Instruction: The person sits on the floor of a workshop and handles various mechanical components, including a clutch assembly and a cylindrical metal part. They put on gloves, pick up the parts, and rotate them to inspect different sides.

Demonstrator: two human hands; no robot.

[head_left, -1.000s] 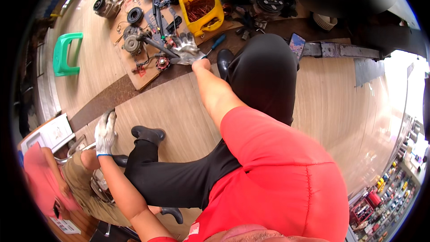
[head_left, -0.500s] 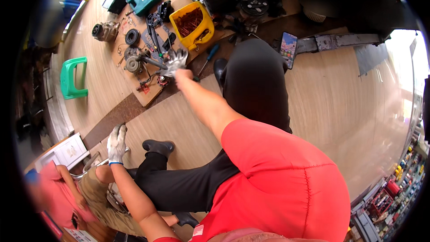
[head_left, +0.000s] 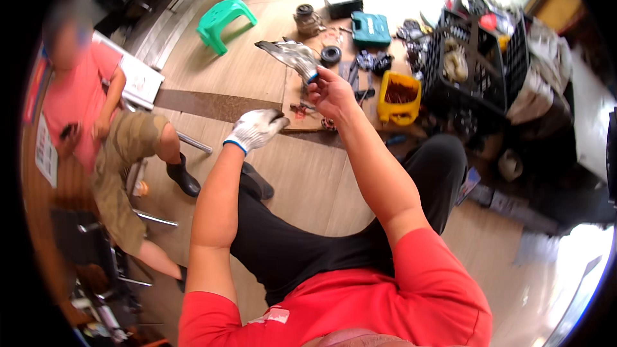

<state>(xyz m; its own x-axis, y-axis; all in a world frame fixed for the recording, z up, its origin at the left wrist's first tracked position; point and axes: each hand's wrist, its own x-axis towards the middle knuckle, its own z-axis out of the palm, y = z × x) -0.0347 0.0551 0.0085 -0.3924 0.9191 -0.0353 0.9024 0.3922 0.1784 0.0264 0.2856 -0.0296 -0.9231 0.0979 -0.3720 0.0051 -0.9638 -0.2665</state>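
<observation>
My right hand (head_left: 328, 95), bare, is closed on the blue cuff of a dirty white-grey glove (head_left: 290, 54), raised above the cardboard. My left hand (head_left: 256, 130) wears a white glove with darkened fingertips and a blue cuff; its fingers are loosely bent and open, below and left of the other glove. Beyond my hands, car parts and tools lie on cardboard (head_left: 292, 93), including a black ring (head_left: 330, 54), a teal case (head_left: 369, 29) and a yellow container of rusty-brown pieces (head_left: 398, 103).
A green plastic stool (head_left: 226, 19) stands ahead. Black crates (head_left: 466, 90) with parts are at the right. At the left a person (head_left: 77, 109) in a pink shirt sits with a dark object in hand, beside a wooden desk (head_left: 42, 212).
The view has tipped up and shifted. My right hand has lifted the glove off the parts pile. My gloved left hand has moved forward, closer to it.
</observation>
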